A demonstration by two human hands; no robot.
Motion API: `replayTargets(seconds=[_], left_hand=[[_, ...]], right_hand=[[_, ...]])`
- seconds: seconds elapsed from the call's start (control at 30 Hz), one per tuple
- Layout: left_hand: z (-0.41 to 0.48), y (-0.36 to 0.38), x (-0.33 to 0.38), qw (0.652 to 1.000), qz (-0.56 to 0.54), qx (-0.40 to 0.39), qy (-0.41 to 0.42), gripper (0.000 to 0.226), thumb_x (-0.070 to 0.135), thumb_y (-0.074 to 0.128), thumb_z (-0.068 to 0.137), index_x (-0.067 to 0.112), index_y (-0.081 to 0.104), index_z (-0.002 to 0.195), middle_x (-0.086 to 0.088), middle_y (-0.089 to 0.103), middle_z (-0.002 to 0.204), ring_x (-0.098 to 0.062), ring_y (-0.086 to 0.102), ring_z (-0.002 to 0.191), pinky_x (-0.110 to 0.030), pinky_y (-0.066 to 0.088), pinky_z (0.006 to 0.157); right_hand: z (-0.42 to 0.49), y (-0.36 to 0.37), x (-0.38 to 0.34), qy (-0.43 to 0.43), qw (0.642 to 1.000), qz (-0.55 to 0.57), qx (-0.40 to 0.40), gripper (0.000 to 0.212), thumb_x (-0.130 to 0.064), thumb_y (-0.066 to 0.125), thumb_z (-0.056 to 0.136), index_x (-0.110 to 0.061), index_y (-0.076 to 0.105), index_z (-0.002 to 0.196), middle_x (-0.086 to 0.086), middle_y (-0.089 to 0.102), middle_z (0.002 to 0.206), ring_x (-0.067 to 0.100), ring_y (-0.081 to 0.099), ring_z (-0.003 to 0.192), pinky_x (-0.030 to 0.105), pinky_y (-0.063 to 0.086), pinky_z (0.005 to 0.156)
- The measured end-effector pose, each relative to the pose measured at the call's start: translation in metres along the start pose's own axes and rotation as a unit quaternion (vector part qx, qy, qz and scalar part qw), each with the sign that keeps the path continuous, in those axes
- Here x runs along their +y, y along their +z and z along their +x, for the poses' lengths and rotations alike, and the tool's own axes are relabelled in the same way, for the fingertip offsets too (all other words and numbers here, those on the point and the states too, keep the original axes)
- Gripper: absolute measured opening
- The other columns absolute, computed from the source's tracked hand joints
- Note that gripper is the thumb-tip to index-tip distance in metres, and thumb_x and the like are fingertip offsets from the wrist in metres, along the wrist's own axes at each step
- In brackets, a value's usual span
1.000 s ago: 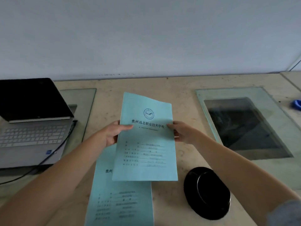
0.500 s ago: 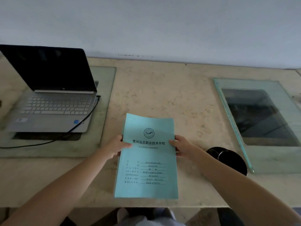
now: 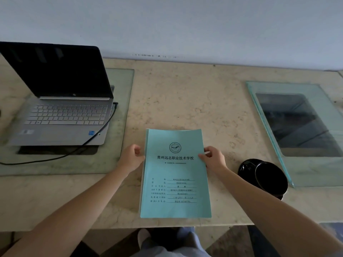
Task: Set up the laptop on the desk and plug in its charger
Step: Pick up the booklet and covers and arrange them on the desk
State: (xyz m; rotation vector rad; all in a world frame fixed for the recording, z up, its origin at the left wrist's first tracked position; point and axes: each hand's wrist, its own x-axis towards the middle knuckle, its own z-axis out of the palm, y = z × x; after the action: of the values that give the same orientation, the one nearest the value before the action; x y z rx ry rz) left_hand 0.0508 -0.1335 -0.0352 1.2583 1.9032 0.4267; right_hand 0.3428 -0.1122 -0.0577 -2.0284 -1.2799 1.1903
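An open silver laptop [image 3: 61,115] with a dark screen sits at the left on a glass panel [image 3: 120,108]. A black charger cable [image 3: 87,141] runs from a plug at its right side, across the front corner and off to the left. Two teal booklets [image 3: 176,182] lie stacked on the desk near its front edge, the lower one showing along the left side. My left hand [image 3: 131,157] holds the stack's left edge with curled fingers. My right hand [image 3: 213,159] pinches the right edge, thumb on the cover.
A black round dish [image 3: 267,177] lies right of the booklets, against a second glass panel [image 3: 278,127] over a dark opening. The beige stone desk [image 3: 185,101] meets a pale wall at the back. My legs show below the front edge.
The booklet I held up has come down onto the other one, forming one stack near the front edge. The view has pulled back and shifted left, showing more of the laptop.
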Motion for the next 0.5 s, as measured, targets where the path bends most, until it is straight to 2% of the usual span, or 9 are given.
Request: replayTargets(seconds=[0.03, 0.1, 0.17, 0.23, 0.3, 0.33, 0.43, 0.5], left_hand=[[0.0, 0.001, -0.001, 1.0, 0.017, -0.01, 0.001, 0.05, 0.01, 0.065, 0.085, 0.004, 0.047, 0.132, -0.011, 0.056, 0.127, -0.025, 0.055, 0.113, -0.036, 0.047, 0.095], [-0.001, 0.005, -0.003, 0.999, 0.025, -0.027, 0.003, 0.053, 0.009, 0.064, 0.085, 0.004, 0.044, 0.134, -0.012, 0.055, 0.13, -0.026, 0.054, 0.117, -0.04, 0.046, 0.099], [-0.001, 0.009, -0.003, 0.999, 0.026, -0.024, 0.003, 0.048, 0.009, 0.062, 0.087, 0.005, 0.046, 0.132, -0.012, 0.06, 0.123, -0.026, 0.058, 0.11, -0.042, 0.049, 0.094], [-0.001, 0.014, 0.0, 0.999, 0.025, -0.02, -0.001, 0.043, 0.011, 0.059, 0.088, 0.007, 0.049, 0.131, -0.008, 0.063, 0.117, -0.021, 0.06, 0.099, -0.035, 0.052, 0.079], [0.001, 0.018, 0.006, 0.999, -0.026, -0.03, -0.024, 0.038, 0.008, 0.054, 0.089, 0.008, 0.052, 0.127, -0.006, 0.064, 0.111, -0.014, 0.058, 0.085, -0.023, 0.045, 0.061], [0.002, 0.021, 0.009, 0.996, -0.066, -0.04, -0.04, 0.035, 0.007, 0.052, 0.089, 0.007, 0.052, 0.125, -0.007, 0.064, 0.109, -0.015, 0.059, 0.084, -0.022, 0.043, 0.059], [0.007, 0.026, 0.015, 0.981, -0.16, -0.051, -0.093, 0.032, 0.007, 0.055, 0.088, 0.003, 0.053, 0.119, -0.011, 0.062, 0.111, -0.023, 0.059, 0.093, -0.026, 0.046, 0.065], [0.011, 0.024, 0.016, 0.965, -0.225, -0.042, -0.13, 0.028, 0.006, 0.057, 0.088, 0.002, 0.056, 0.115, -0.01, 0.064, 0.105, -0.021, 0.06, 0.087, -0.025, 0.044, 0.062]], right_hand=[[0.0, 0.001, 0.0, 0.003, 1.0, 0.0, 0.004, 0.011, -0.019, 0.067, 0.084, -0.015, 0.063, 0.093, 0.001, 0.068, 0.079, 0.018, 0.064, 0.067, 0.031, 0.055, 0.066], [0.0, 0.002, -0.001, 0.008, 1.0, -0.001, 0.013, 0.013, -0.02, 0.067, 0.084, -0.014, 0.064, 0.095, 0.0, 0.066, 0.077, 0.017, 0.063, 0.067, 0.03, 0.053, 0.066], [0.0, 0.004, -0.002, 0.014, 1.0, 0.001, 0.022, 0.014, -0.02, 0.067, 0.084, -0.014, 0.065, 0.096, -0.002, 0.065, 0.076, 0.017, 0.062, 0.067, 0.027, 0.05, 0.064], [0.001, 0.005, -0.002, 0.023, 0.999, 0.002, 0.026, 0.016, -0.02, 0.068, 0.083, -0.014, 0.065, 0.097, -0.002, 0.065, 0.077, 0.017, 0.062, 0.068, 0.028, 0.05, 0.066], [0.002, 0.005, -0.003, 0.034, 0.999, 0.006, 0.026, 0.016, -0.021, 0.069, 0.082, -0.015, 0.065, 0.096, -0.002, 0.066, 0.078, 0.019, 0.065, 0.072, 0.033, 0.055, 0.071], [0.003, 0.005, -0.003, 0.038, 0.999, 0.009, 0.025, 0.016, -0.021, 0.069, 0.081, -0.016, 0.064, 0.095, -0.001, 0.067, 0.079, 0.02, 0.066, 0.074, 0.036, 0.057, 0.074], [0.005, 0.004, -0.003, 0.048, 0.999, 0.011, 0.023, 0.02, -0.022, 0.071, 0.08, -0.016, 0.06, 0.096, -0.001, 0.067, 0.082, 0.022, 0.067, 0.079, 0.041, 0.058, 0.077], [0.006, 0.004, -0.003, 0.062, 0.998, 0.019, 0.018, 0.024, -0.023, 0.072, 0.079, -0.016, 0.057, 0.097, -0.002, 0.065, 0.082, 0.023, 0.067, 0.081, 0.041, 0.058, 0.076]])
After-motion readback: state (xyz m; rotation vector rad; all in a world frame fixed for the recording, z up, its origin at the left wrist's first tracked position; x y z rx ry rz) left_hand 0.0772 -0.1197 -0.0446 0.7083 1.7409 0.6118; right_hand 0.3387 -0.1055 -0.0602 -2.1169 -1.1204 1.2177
